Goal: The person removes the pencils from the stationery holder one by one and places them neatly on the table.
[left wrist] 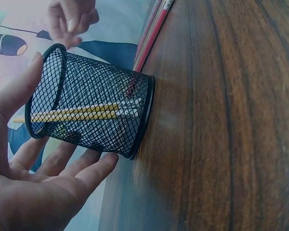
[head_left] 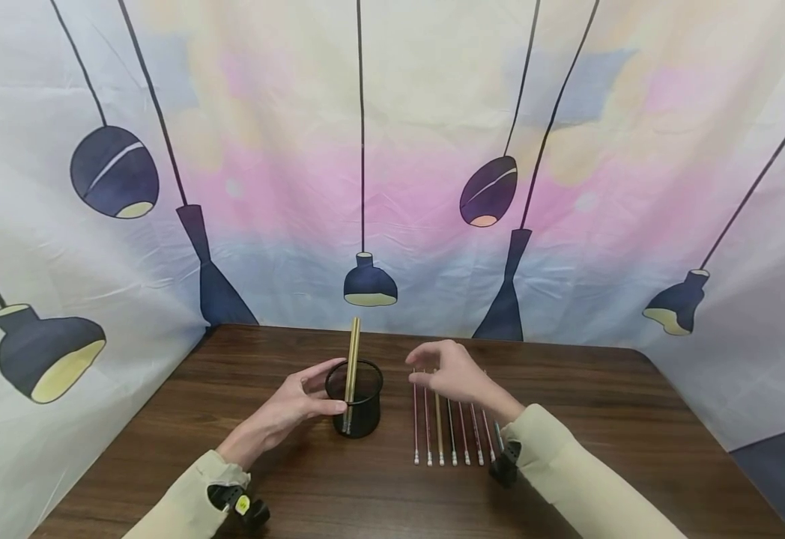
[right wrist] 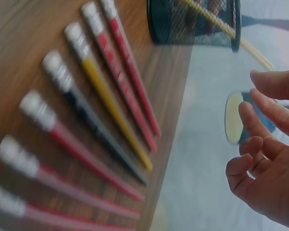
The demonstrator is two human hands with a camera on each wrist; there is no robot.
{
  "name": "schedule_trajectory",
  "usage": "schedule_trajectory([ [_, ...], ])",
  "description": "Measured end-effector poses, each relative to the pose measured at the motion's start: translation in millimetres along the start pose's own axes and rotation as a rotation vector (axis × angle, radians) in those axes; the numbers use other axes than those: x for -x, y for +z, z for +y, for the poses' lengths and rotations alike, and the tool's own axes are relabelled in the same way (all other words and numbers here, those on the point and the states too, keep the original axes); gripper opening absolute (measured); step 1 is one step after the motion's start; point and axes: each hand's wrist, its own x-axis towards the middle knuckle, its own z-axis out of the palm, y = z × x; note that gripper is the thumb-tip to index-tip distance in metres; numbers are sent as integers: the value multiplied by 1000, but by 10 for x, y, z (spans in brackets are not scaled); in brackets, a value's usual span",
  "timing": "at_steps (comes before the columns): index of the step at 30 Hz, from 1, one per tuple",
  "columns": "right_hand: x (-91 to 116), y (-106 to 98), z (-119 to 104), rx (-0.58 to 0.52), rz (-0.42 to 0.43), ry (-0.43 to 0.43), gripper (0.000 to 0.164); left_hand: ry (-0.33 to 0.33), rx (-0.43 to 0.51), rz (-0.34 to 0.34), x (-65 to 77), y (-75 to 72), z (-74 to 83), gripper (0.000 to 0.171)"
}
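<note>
A black mesh pencil cup (head_left: 365, 421) stands upright on the table. My left hand (head_left: 288, 404) grips it from the left, thumb at the rim and fingers around the side. Two yellow pencils (head_left: 354, 344) lean inside, their eraser ends down, as the left wrist view shows. Right of the cup, several pencils lie side by side, among them a yellow pencil (right wrist: 111, 106), a black pencil (right wrist: 103, 132) and a red pencil (right wrist: 130, 67). Above their far ends hovers my right hand (head_left: 456, 374), fingers loosely bent, thumb and forefinger apart, holding nothing.
The dark wooden table (head_left: 581, 419) reaches back to a hanging cloth (head_left: 426, 150) printed with lamps. White eraser ends of the row face my side of the table. Each wrist carries a small black camera (head_left: 505, 464).
</note>
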Motion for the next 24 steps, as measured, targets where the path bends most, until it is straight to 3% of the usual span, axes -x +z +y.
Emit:
schedule_trajectory([
  [9, -214, 317, -201, -68, 12, -26, 28, -2, 2, 0, -1, 10, -2, 86],
  [24, -475, 571, -268, -80, 28, -48, 41, -16, 1, 6, -8, 12, 12, 85],
])
